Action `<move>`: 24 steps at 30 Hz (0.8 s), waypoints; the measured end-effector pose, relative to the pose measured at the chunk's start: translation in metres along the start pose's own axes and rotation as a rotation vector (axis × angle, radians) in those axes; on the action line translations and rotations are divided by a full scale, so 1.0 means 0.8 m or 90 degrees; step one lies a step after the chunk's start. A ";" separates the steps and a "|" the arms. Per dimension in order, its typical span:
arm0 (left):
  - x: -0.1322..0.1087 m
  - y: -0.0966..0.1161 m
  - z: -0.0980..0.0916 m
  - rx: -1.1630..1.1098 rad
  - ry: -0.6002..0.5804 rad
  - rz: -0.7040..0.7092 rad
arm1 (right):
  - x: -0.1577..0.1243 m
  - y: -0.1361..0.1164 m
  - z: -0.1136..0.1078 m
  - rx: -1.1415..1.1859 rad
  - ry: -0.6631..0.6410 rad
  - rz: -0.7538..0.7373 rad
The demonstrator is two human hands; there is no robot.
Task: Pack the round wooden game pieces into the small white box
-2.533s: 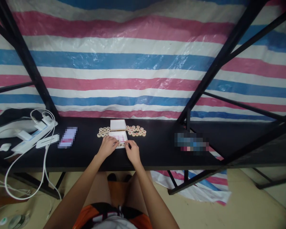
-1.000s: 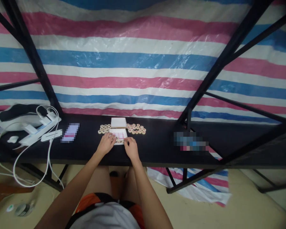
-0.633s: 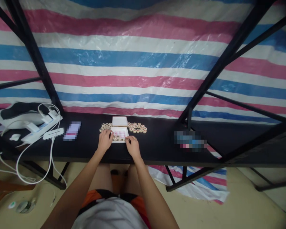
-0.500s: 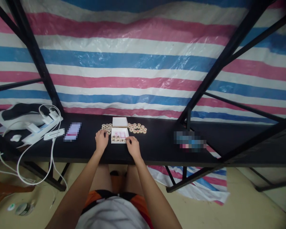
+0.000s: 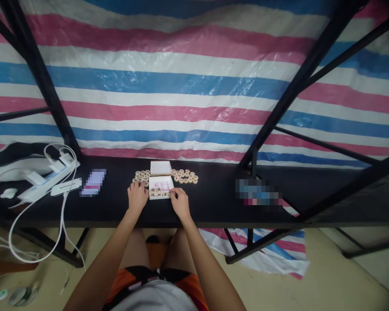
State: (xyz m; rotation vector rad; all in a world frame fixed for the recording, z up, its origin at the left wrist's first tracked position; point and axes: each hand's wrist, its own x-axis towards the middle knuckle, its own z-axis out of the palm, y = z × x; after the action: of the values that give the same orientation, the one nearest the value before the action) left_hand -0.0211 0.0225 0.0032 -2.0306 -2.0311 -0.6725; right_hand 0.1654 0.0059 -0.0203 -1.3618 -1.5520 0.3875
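A person in a pale top and orange-and-black shorts [image 5: 189, 283] sits at a narrow black table [image 5: 217, 207], both forearms reaching over its near edge. On the floor [image 5: 272, 291] at lower left stands a clear container [image 5: 18, 297].

The right hand [image 5: 180, 203] rests at the near right corner of a small white box [image 5: 152, 182], thumb and forefinger drawn together at its edge; whether they pinch anything cannot be made out. The left hand [image 5: 138, 196] lies just beyond the box's opposite side, fingers bent downward at the near edge of a cluster of black-lettered discs [image 5: 141, 174]; whether a disc is in its grasp is hidden from view.

Inside the box, discs with black characters [image 5: 159, 194] fill the near part, two of them forming a second row at left, with a pink grid [image 5: 162, 185] behind them. Red-lettered discs [image 5: 185, 175] lie loose to the right, and a white lid [image 5: 161, 167] sits directly behind the box.

Farther left are a pixelated flat rectangle [image 5: 93, 183], a white bar-shaped device [image 5: 65, 187] and a power strip [image 5: 47, 181] trailing white cables [image 5: 62, 216]. A pixelated bluish item [image 5: 258, 192] lies well to the right. Red, white and blue striped sheeting [image 5: 168, 82] hangs behind black metal posts [image 5: 285, 99].
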 end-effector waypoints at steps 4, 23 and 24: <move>-0.002 0.002 -0.005 0.033 -0.007 -0.003 | 0.000 -0.001 -0.002 0.009 0.004 0.000; 0.001 -0.006 -0.004 -0.097 0.030 -0.018 | 0.000 -0.006 -0.003 -0.014 0.008 -0.004; 0.002 -0.007 -0.004 -0.132 0.039 -0.013 | -0.001 -0.007 -0.003 -0.024 0.010 -0.007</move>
State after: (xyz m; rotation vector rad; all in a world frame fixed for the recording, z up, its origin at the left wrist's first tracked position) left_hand -0.0271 0.0228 0.0054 -2.0715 -2.0245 -0.9738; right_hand 0.1641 0.0031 -0.0153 -1.3819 -1.5607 0.3420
